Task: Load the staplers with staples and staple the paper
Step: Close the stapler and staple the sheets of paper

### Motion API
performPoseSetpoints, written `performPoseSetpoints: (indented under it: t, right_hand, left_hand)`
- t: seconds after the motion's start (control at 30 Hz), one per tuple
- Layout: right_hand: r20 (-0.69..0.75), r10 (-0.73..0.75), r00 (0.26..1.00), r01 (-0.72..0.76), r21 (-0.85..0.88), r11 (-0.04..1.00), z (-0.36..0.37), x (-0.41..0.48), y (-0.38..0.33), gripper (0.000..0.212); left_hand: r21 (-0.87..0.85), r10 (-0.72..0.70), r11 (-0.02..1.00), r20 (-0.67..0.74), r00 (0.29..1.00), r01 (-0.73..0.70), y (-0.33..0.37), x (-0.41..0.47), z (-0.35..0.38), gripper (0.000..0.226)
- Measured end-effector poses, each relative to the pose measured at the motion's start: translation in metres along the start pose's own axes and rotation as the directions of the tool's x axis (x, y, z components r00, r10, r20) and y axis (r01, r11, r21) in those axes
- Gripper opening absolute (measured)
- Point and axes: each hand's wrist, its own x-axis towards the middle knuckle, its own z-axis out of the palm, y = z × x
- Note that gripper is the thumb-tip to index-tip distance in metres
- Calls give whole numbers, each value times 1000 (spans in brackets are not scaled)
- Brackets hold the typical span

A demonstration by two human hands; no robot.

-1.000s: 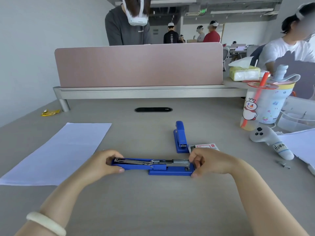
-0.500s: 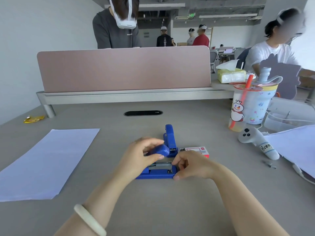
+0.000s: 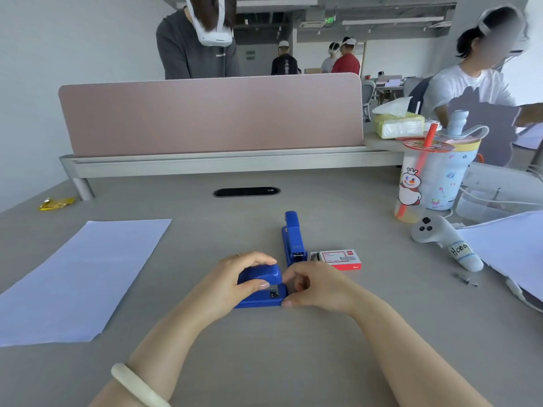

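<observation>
Centrally, low in the frame, the near stapler (image 3: 260, 290) lies crosswise on the grey surface (image 3: 264, 362), its blue top folded down over the base. The left hand (image 3: 232, 277) curls over that top, fingers on the crown and thumb on the near side, so its grip is grasping the stapler. The right hand (image 3: 318, 286) meets the stapler's right end with fingers curled and the thumb tip against the base corner, its grip pinching that end. Just behind them the second stapler (image 3: 293, 239) points away up the frame, with the staple box (image 3: 340, 259) beside it on the right. A sheet of paper (image 3: 79, 274) lies well apart at the left. A cartoon cup (image 3: 423, 183) and a grey controller (image 3: 440, 239) stand at the right edge.
</observation>
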Motion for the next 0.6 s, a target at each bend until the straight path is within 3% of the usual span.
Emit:
performPoseSetpoints:
  t: [0.17,0.27,0.33,0.4,0.47,0.6]
  right_hand:
    - [-22,-16,1000,16,-3,1000,3,3,4,35]
    - [-33,-27,999,27,-9,1000,4,4,6,28]
    - [-42,-30,999,29,-24,999,4,6,7,26]
    - [-49,-30,998,28,-32,999,4,6,7,24]
    - [-53,-23,998,22,-31,999,4,5,6,23]
    - [-57,-14,998,14,-4,1000,4,5,5,22]
  left_hand:
    - [-25,-61,998,-36,998,60,-4,-25,-20,44]
    - [63,-215,970,-218,952,234,-28,-42,-50,57]
    - [270,-384,838,-328,863,475,-56,-54,-71,71]
    - [420,-549,647,-322,771,636,-83,-67,-81,82]
    - [428,-620,605,-276,734,672,-101,-77,-81,83]
    - [397,-552,674,-290,782,623,-101,-74,-75,58]
